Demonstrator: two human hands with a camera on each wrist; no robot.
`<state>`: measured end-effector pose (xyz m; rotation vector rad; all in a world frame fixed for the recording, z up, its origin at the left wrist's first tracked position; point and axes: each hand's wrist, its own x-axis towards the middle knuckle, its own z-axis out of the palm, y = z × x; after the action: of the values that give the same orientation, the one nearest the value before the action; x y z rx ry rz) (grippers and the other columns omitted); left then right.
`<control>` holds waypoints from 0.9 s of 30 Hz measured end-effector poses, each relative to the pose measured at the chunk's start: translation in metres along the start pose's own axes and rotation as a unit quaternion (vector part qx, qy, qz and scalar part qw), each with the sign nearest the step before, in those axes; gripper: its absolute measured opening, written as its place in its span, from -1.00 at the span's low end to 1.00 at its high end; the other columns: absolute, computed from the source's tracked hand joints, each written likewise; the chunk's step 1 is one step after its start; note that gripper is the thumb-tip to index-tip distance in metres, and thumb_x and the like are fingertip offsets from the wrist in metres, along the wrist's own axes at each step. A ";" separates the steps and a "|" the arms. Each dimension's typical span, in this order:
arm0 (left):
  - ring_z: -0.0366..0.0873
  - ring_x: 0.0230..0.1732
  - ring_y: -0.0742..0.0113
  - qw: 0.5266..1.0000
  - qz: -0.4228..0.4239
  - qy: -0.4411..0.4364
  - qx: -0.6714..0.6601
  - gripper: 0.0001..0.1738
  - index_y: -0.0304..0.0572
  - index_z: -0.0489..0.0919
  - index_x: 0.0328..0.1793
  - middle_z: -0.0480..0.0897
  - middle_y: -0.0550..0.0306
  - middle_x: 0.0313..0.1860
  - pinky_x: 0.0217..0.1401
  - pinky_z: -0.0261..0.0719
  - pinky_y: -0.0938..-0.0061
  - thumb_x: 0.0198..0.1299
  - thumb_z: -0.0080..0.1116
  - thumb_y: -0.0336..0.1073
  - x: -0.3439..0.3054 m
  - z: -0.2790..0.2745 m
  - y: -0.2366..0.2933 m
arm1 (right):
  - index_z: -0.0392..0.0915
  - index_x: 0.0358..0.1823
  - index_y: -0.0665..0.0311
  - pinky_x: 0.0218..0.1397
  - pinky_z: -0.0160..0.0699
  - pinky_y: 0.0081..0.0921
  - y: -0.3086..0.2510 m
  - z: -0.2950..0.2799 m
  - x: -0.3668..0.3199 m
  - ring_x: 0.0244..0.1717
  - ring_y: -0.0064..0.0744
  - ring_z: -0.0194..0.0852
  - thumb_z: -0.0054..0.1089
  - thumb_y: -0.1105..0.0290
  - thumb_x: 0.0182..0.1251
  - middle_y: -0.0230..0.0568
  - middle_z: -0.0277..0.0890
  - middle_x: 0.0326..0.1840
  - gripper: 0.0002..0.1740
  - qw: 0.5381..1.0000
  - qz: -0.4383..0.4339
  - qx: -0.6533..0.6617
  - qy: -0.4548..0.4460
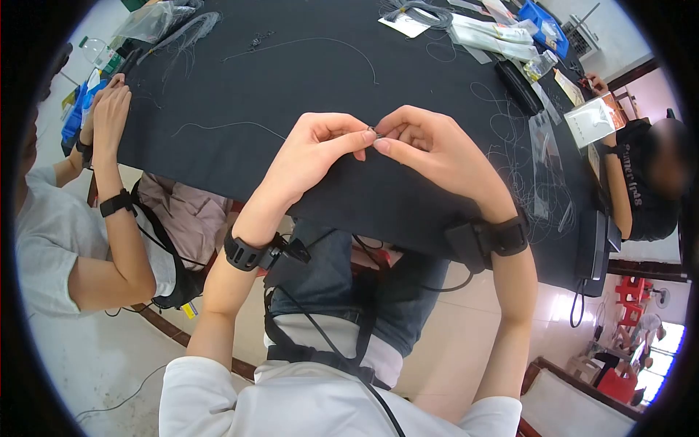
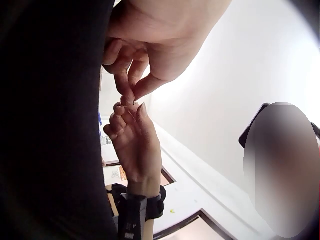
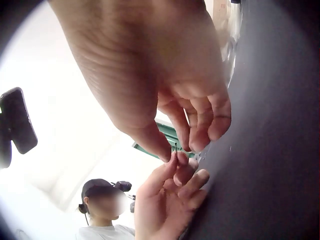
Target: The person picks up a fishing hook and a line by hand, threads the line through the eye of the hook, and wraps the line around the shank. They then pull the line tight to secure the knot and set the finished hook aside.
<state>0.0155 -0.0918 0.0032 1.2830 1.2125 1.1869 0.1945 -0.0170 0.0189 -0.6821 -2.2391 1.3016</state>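
Note:
Above the black tabletop, the two hands meet at a small thin dark piece (image 1: 373, 132) in the head view. My left hand (image 1: 313, 151) pinches it between thumb and forefinger. From the right, the thumb and curled forefinger of my right hand (image 1: 431, 149) close round the same piece. The piece (image 3: 176, 147) stands up from the left fingertips in the right wrist view, with a narrow gap beside the right thumb. In the left wrist view its dark tip (image 2: 133, 103) barely shows. A thin wire (image 1: 226, 124) lies left of my left hand.
Another curved wire (image 1: 320, 39) lies farther back on the black table (image 1: 291, 84). Loose clear line (image 1: 510, 156), plastic packets (image 1: 489, 36), a black case (image 1: 518, 87) and a blue tray (image 1: 545, 28) are on the right. People sit at both sides.

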 end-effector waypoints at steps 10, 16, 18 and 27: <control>0.45 -0.42 0.57 1.000 -0.017 0.021 0.013 -0.80 -0.31 0.64 -0.32 0.58 0.23 -0.50 -0.31 0.33 0.68 0.10 0.14 -0.29 -0.001 0.001 0.006 | 0.55 -0.29 0.45 -0.46 0.42 -0.66 -0.001 0.009 0.001 -0.54 -0.59 0.45 0.12 0.30 0.21 -0.23 0.52 -0.53 -0.72 0.997 0.053 0.039 0.041; 0.45 -0.43 0.57 0.999 -0.008 0.029 -0.014 -0.80 -0.33 0.64 -0.32 0.59 0.22 -0.49 -0.30 0.34 0.67 0.10 0.13 -0.31 -0.002 0.000 0.005 | 0.55 -0.28 0.44 -0.44 0.41 -0.68 0.000 0.012 -0.001 -0.53 -0.60 0.43 0.10 0.34 0.22 -0.26 0.51 -0.52 -0.75 0.993 0.060 0.088 0.052; 0.45 -0.42 0.56 1.000 -0.007 0.028 -0.007 -0.80 -0.33 0.64 -0.32 0.60 0.21 -0.48 -0.30 0.35 0.67 0.10 0.13 -0.31 -0.002 0.000 0.005 | 0.54 -0.27 0.44 -0.43 0.41 -0.69 0.004 0.012 -0.002 -0.53 -0.61 0.42 0.10 0.33 0.22 -0.28 0.50 -0.53 -0.74 0.991 0.064 0.105 0.051; 0.41 -0.48 0.54 0.998 0.034 0.039 0.035 -0.81 -0.26 0.64 -0.33 0.58 0.22 -0.51 -0.36 0.33 0.66 0.11 0.12 -0.28 0.000 0.001 -0.007 | 0.54 -0.29 0.46 -0.43 0.41 -0.69 0.003 0.014 -0.004 -0.53 -0.63 0.41 0.11 0.32 0.20 -0.29 0.49 -0.54 -0.73 0.988 0.095 0.115 0.049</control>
<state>0.0157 -0.0919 -0.0037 1.3492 1.2854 1.2649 0.1892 -0.0275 0.0094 -0.8689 -1.9441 1.5537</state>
